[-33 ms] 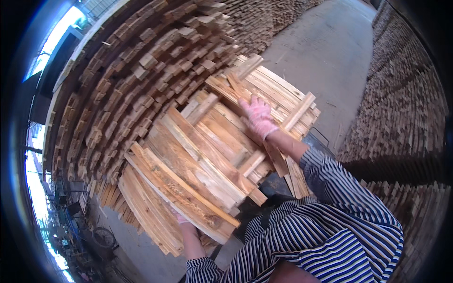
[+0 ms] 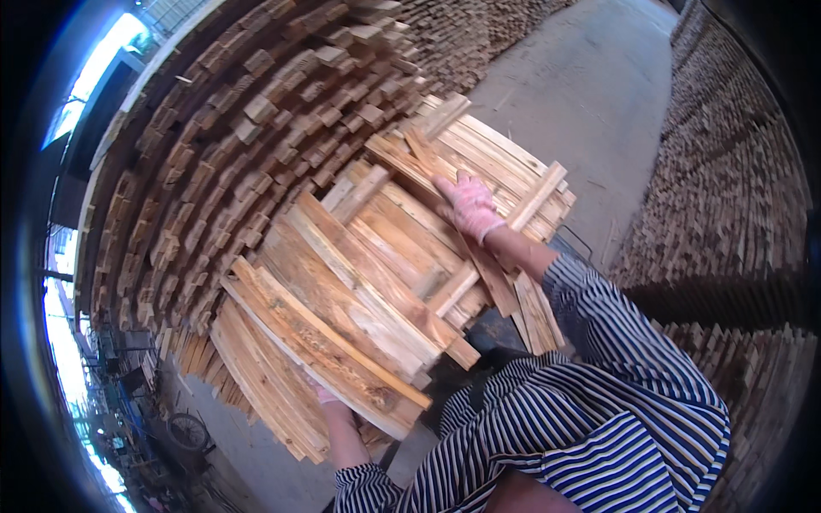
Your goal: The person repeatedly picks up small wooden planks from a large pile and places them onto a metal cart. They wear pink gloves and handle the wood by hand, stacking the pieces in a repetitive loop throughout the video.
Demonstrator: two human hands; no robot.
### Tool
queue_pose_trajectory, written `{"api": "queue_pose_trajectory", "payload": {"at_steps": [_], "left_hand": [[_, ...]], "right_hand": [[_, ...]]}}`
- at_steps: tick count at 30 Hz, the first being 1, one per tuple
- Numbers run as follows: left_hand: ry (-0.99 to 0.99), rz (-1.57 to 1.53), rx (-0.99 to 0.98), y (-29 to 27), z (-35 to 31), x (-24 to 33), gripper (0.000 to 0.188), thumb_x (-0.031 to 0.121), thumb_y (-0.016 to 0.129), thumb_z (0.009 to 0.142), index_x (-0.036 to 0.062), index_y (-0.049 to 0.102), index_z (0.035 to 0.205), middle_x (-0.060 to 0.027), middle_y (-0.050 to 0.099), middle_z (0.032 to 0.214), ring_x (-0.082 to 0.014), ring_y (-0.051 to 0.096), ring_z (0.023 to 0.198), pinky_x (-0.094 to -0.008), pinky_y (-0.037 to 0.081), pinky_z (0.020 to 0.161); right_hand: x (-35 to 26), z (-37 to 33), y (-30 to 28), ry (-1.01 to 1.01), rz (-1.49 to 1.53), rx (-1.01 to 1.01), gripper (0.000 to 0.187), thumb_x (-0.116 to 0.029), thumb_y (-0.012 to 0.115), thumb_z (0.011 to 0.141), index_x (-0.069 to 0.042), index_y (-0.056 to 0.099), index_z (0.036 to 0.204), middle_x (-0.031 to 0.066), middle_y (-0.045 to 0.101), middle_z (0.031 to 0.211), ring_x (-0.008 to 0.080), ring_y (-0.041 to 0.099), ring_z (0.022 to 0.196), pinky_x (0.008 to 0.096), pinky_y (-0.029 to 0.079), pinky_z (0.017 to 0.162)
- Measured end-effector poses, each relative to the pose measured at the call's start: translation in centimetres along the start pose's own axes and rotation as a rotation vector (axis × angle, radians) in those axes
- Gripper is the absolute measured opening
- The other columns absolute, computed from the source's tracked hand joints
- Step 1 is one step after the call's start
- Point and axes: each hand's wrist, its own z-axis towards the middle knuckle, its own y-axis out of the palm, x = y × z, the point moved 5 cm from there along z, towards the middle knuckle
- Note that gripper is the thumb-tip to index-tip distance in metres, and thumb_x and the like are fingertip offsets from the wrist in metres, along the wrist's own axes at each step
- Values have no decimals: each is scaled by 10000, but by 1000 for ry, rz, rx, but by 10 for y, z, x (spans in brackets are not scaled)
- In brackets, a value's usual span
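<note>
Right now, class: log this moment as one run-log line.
left hand: under plank bundle | right hand: flat on cart planks | wood stack wall beside

We have little room on the left: the tall stack of timber ends (image 2: pixel 256 145) stands close against the pile of boards (image 2: pixel 368 282) before us. On the right another wall of stacked wood (image 2: pixel 727 214) hems us in. Between them the concrete floor (image 2: pixel 581 85) runs open ahead. Our right hand (image 2: pixel 469 208) lies atop the boards, with free air above it.
</note>
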Motion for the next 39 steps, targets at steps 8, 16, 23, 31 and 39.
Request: {"api": "queue_pose_trajectory", "payload": {"at_steps": [8,16,23,31,39], "left_hand": [[-30,24,7,5,-4,6,889,722,525,912,83,409,1519,-120,521,1475,-308,602,1228,-476,504,1071],[-42,16,-30,12,6,7,875,713,538,911,85,425,1511,-121,529,1468,-309,599,1234,-476,503,1072],[-36,-2,-59,21,15,4,863,705,550,911,87,439,1504,-121,535,1463,-309,597,1239,-476,503,1073],[-65,-41,-149,39,18,2,849,695,562,911,89,454,1496,-122,543,1457,-310,594,1244,-477,502,1074],[-23,-132,-377,65,33,8,835,686,575,911,91,470,1488,-122,551,1451,-310,592,1250,-477,501,1076]], "right_hand": [[53,7,-13,188,387,40,580,-426,598,939,-134,442,1415,278,662,1032,436,657,1038,533,533,863],[15,-14,21,287,267,-74,785,-276,691,863,-193,307,1543,279,560,1237,458,607,1156,521,528,922],[77,18,6,155,433,-99,809,-366,687,854,-213,342,1569,285,613,1287,417,614,1189,469,481,994],[92,17,-28,-22,-221,509,531,-247,694,865,-136,522,1355,245,562,1194,418,588,1054,553,481,891],[46,4,39,97,193,20,817,-333,713,878,-230,313,1583,279,631,1159,429,653,1058,495,534,892]]}}
